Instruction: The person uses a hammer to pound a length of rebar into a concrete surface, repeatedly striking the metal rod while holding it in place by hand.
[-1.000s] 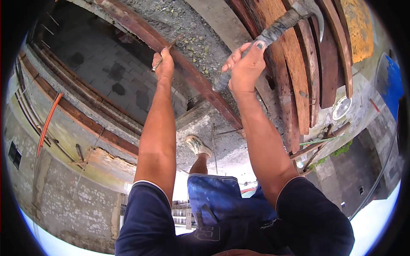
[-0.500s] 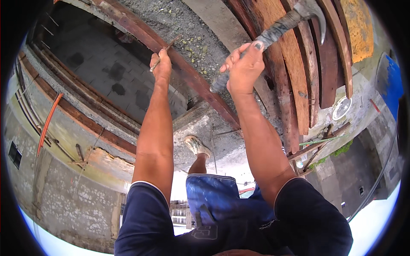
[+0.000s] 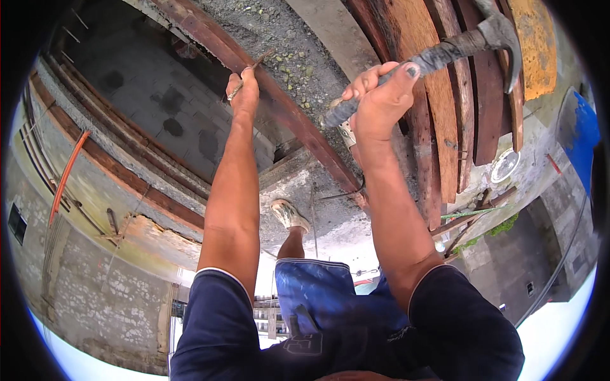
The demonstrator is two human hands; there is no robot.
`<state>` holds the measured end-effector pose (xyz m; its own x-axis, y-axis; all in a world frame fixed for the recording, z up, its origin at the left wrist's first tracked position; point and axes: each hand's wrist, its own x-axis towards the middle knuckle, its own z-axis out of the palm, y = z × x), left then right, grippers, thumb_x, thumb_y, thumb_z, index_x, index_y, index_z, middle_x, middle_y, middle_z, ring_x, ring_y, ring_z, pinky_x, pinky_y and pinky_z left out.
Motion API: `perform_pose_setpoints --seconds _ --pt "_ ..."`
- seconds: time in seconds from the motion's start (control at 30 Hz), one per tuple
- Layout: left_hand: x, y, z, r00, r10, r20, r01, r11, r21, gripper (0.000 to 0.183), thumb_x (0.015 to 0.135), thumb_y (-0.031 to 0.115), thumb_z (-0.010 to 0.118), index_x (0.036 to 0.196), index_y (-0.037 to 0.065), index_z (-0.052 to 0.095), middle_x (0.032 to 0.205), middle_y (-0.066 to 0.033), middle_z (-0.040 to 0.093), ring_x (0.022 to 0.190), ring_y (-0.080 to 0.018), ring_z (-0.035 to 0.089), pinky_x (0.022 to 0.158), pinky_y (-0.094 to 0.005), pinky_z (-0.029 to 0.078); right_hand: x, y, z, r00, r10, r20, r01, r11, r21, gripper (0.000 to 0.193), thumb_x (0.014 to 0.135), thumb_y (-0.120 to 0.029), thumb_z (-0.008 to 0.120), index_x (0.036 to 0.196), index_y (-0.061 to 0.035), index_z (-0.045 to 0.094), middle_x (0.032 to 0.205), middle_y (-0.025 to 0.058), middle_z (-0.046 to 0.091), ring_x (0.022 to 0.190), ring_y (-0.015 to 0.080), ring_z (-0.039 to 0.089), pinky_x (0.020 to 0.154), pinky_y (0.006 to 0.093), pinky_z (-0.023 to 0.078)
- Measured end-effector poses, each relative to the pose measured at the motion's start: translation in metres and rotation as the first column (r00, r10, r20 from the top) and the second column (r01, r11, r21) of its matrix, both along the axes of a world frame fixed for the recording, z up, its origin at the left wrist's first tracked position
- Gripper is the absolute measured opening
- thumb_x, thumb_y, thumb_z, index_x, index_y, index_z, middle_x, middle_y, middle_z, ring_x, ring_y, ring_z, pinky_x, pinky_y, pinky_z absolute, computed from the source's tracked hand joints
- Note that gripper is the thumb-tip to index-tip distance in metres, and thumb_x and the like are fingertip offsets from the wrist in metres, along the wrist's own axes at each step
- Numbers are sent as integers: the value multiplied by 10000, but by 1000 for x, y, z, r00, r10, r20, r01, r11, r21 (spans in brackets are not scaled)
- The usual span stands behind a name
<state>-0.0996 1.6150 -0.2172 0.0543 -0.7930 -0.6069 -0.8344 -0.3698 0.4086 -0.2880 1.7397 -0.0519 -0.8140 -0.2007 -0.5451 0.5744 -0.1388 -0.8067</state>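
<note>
Grey-wrapped metal claw hammer (image 3: 454,49), clasped in right hand (image 3: 384,105). Thin brown rod (image 3: 261,59), clasped in left hand (image 3: 244,90), already across reddish-brown wooden beam (image 3: 289,114); cannot judge remaining work

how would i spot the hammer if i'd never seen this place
Look to the row of long brown planks at the upper right. In front of them in the view, the right hand grips the hammer. Unlike the brown wood behind it, it is grey, with a wrapped handle and a curved, tapering claw.
</note>
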Motion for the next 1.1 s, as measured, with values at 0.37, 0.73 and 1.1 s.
perform_pose_setpoints --seconds 0.37,0.73,1.1 --pt "12 -4 4 998 -63 25 63 998 -8 546 889 451 555 957 -86 622 944 -253 662 925 -378 628 851 -456 459 -32 49 42 880 413 233 -453 878 157 500 1000 -539 515 865 -58 519 602 -4 458 441 79 409 392 255 380" --pt "-6 7 6 998 -47 -31 47 999 -4 555 890 421 539 985 -125 580 1008 -363 628 990 -497 603 896 -528 444 54 37 -31 470 311 826 -527 850 -20 448 1015 -525 474 910 -91 504 596 -22 430 451 95 405 409 312 397" --pt "-4 3 4 997 -80 17 80 997 -21 573 883 455 557 995 -104 619 1013 -310 655 999 -448 620 906 -491 452 49 13 3 704 549 450 -649 756 92 441 1012 -560 435 927 -130 487 617 3 431 461 108 399 436 343 408"
